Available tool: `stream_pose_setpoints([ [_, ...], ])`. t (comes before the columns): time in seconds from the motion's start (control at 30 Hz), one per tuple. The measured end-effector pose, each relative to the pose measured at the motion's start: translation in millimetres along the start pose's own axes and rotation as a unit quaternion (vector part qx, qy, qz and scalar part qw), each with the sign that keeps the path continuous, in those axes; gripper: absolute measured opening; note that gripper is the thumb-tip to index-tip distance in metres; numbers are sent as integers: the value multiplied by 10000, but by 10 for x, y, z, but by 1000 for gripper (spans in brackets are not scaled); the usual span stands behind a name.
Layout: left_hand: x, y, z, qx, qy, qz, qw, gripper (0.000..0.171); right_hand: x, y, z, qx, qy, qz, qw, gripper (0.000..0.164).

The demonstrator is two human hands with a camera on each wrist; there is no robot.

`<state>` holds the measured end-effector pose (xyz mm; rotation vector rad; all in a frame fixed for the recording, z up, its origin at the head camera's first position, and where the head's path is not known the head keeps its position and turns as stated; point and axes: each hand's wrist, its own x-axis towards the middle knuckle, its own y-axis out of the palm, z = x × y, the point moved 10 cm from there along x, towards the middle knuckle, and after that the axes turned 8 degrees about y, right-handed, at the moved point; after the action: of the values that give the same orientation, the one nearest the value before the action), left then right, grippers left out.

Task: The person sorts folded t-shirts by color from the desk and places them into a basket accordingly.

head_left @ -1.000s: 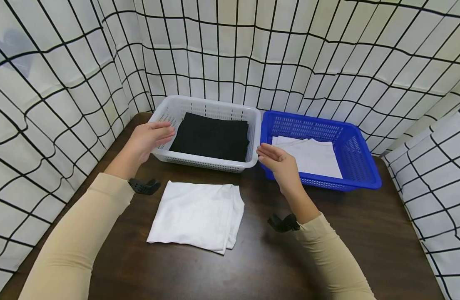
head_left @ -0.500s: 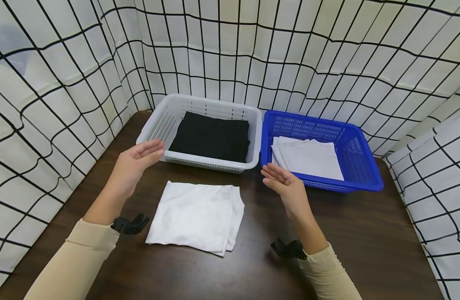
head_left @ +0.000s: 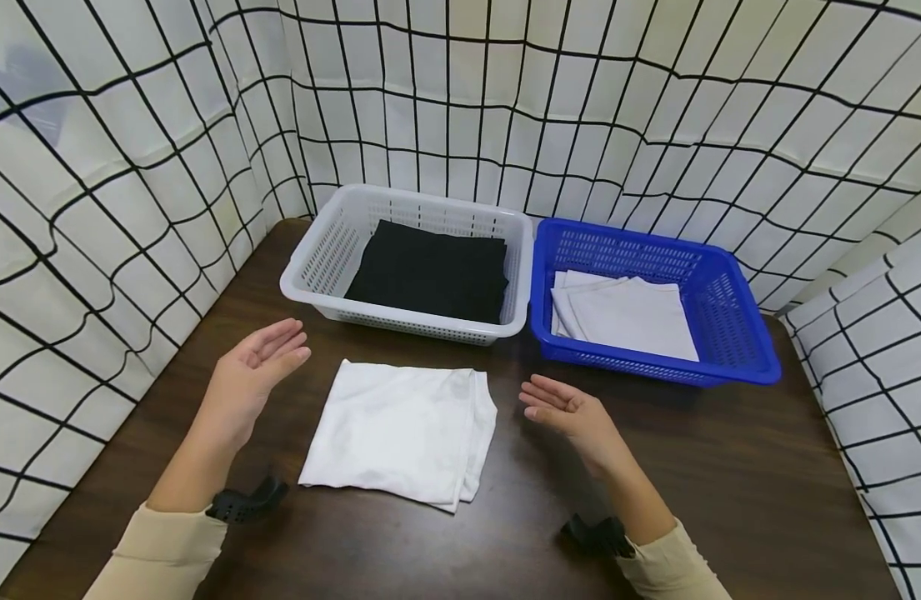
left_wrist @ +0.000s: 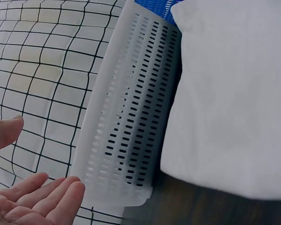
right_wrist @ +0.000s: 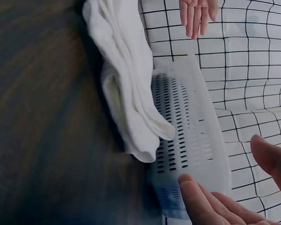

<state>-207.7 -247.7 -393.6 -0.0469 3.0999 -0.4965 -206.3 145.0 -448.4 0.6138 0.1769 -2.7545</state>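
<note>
A folded white cloth [head_left: 400, 433] lies flat on the dark wooden table, its layered edge toward the right. My left hand [head_left: 246, 379] hovers to the left of it, fingers extended and holding nothing. On the other side, my right hand [head_left: 576, 417] is held over the table with fingers straight, also holding nothing. Both palms face inward, and neither hand touches the cloth. The left wrist view shows the white cloth [left_wrist: 229, 103] beyond the left fingers [left_wrist: 61, 199]. Stacked folded edges of the cloth [right_wrist: 129, 79] appear in the right wrist view.
Behind the cloth stands a white plastic basket [head_left: 298, 279] with folded black fabric [head_left: 433, 271] inside. To its right, a blue basket [head_left: 738, 317] contains folded white cloths [head_left: 628, 317]. A white curtain with a black grid pattern [head_left: 460, 100] encloses the back and sides.
Both hands have drawn back from the baskets toward me, the left leaving the white basket's edge and the right leaving the blue basket's corner. The white cloth stays in place on the table.
</note>
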Motion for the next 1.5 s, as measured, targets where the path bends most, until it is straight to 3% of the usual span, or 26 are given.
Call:
stream_pose_setpoints([
  [0.2, -129, 104, 158, -429, -190, 126, 9988, 73, -31, 149, -199, 111, 321, 645, 9973, 69],
  [0.33, -186, 182, 224, -445, -253, 353, 9981, 76, -44, 192, -279, 246, 494, 899, 9944, 72],
  [0.47, -192, 250, 259, -384, -240, 553, 9974, 78, -46, 190, -333, 187, 622, 926, 9936, 71],
  [0.63, -197, 291, 299, -471, -287, 514, 9972, 79, -23, 217, -382, 232, 712, 931, 9928, 68],
  [1.13, -322, 332, 564, -279, -911, 518, 9941, 85, 45, 408, -444, 523, 815, 1303, 9867, 69],
  [1.5, -322, 381, 683, -137, -1208, 645, 9905, 86, 78, 410, -458, 650, 928, 1195, 9864, 66],
])
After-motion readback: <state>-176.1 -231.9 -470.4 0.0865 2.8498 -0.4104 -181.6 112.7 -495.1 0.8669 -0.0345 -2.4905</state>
